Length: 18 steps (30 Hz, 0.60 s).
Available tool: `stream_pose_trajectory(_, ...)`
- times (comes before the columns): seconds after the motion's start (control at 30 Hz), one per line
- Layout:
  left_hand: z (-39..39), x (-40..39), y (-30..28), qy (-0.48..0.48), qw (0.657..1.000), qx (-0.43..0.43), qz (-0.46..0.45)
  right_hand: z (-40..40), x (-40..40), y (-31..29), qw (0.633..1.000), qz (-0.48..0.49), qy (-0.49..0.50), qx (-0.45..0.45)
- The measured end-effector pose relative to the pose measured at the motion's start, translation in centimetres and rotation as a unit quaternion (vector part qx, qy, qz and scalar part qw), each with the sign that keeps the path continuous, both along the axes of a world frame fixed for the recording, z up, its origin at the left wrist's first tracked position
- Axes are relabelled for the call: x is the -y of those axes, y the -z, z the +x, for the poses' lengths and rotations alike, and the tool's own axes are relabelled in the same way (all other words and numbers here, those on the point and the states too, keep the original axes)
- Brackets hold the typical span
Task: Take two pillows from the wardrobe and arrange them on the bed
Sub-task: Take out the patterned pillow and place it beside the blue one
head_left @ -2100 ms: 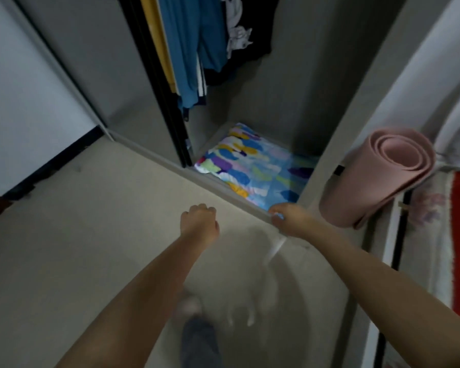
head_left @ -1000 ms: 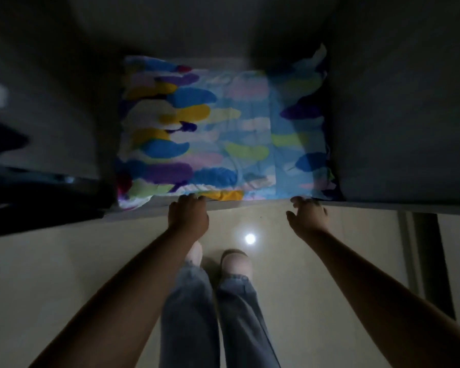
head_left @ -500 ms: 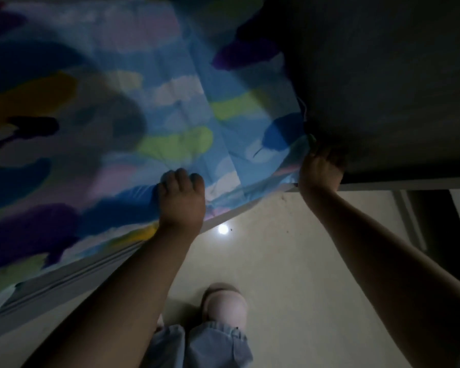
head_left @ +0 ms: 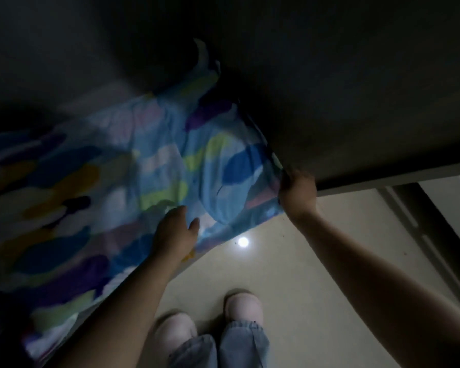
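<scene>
A pillow in a blue cover with yellow, purple, green and white patches lies on the dark wardrobe floor, its near edge hanging over the sill. My right hand is closed on the pillow's near right corner, next to the wardrobe's side panel. My left hand rests flat on the near edge of the cover, fingers spread and thumb out. The bottom of the pillow and anything beneath it are hidden. The view is dim and blurred.
Beige tiled floor with a bright light reflection lies below the wardrobe sill. My two feet in pale pink slippers and blue jeans stand close to the wardrobe. A dark vertical edge runs at the far right.
The pillow's right corner has lifted and come forward over the sill in my right hand. My left hand has opened from a curled grip to lying flat on the cover.
</scene>
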<state>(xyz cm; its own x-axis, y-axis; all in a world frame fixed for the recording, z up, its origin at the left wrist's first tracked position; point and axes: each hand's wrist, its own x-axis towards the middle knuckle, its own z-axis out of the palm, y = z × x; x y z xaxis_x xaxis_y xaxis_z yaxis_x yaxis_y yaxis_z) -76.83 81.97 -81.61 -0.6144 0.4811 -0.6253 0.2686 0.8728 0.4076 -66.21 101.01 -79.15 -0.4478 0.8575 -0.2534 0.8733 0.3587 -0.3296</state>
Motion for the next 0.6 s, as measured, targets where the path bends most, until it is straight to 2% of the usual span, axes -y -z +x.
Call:
stream_pose_trajectory(0.03,-0.4,0.0,-2.3,-0.012,1.0,-0.001,0.011,0.2,0.5,-2.0,0.995,-0.044,0.058,-0.068)
stream_pose_trajectory(0.07,-1.0,0.0,-4.6,-0.014,1.0,-0.005,0.022,0.4,1.2,-4.1,0.974,-0.104,0.138,-0.149)
stream_pose_trajectory(0.1,-1.6,0.0,-7.0,-0.008,0.999,-0.01,0.031,0.5,2.0,-6.2,0.929,-0.172,0.226,-0.238)
stream_pose_trajectory(0.13,-2.2,-0.1,-9.4,0.0,0.999,-0.018,0.034,0.5,2.9,-8.3,0.865,-0.238,0.303,-0.321)
stream_pose_trajectory(0.2,-3.2,-0.2,-14.1,0.006,0.998,-0.033,0.043,0.8,4.6,-11.8,0.718,-0.34,0.405,-0.452)
stream_pose_trajectory(0.23,-3.6,-0.3,-16.2,0.016,0.997,-0.05,0.05,0.9,5.3,-13.3,0.654,-0.377,0.438,-0.488)
stream_pose_trajectory(0.3,-4.1,-0.9,-20.2,0.047,0.993,-0.095,0.061,1.0,6.7,-16.0,0.568,-0.424,0.487,-0.51)
stream_pose_trajectory(0.33,-4.2,-1.2,-22.0,0.057,0.99,-0.112,0.068,1.2,7.5,-17.2,0.551,-0.432,0.501,-0.509)
stream_pose_trajectory(0.37,-4.1,-1.5,-23.6,0.063,0.987,-0.122,0.078,1.3,8.3,-18.5,0.552,-0.428,0.506,-0.506)
stream_pose_trajectory(0.4,-3.9,-1.7,-25.2,0.077,0.985,-0.125,0.087,1.7,9.0,-19.8,0.587,-0.408,0.499,-0.489)
stream_pose_trajectory(0.5,-2.2,-2.6,-29.3,0.214,0.969,-0.107,0.07,3.7,10.2,-24.3,0.793,-0.288,0.372,-0.387)
stream_pose_trajectory(0.53,-1.3,-3.2,-30.1,0.275,0.954,-0.102,0.063,4.6,10.4,-25.7,0.843,-0.256,0.306,-0.361)
stream_pose_trajectory(0.6,1.3,-5.2,-32.1,0.374,0.916,-0.108,0.101,7.0,10.7,-28.8,0.893,-0.225,0.219,-0.324)
